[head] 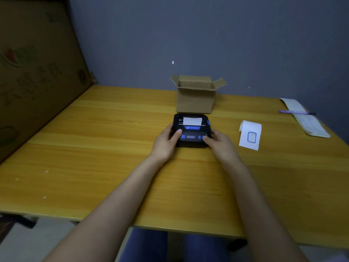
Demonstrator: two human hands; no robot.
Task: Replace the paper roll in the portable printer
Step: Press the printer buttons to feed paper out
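Note:
A black portable printer (191,127) with blue buttons lies flat on the yellow wooden table (94,148), a white strip of paper (192,121) showing at its top slot. My left hand (167,142) grips its left side, thumb on the front panel. My right hand (219,143) holds its right side, thumb near the right blue button. A white paper roll (250,134), partly unrolled with a blue rectangle on it, rests on the table to the right of the printer.
An open cardboard box (196,95) stands just behind the printer. A booklet (304,118) with a purple pen (296,112) across it lies at the far right. A large cardboard sheet (34,72) leans along the left side. A grey wall is behind.

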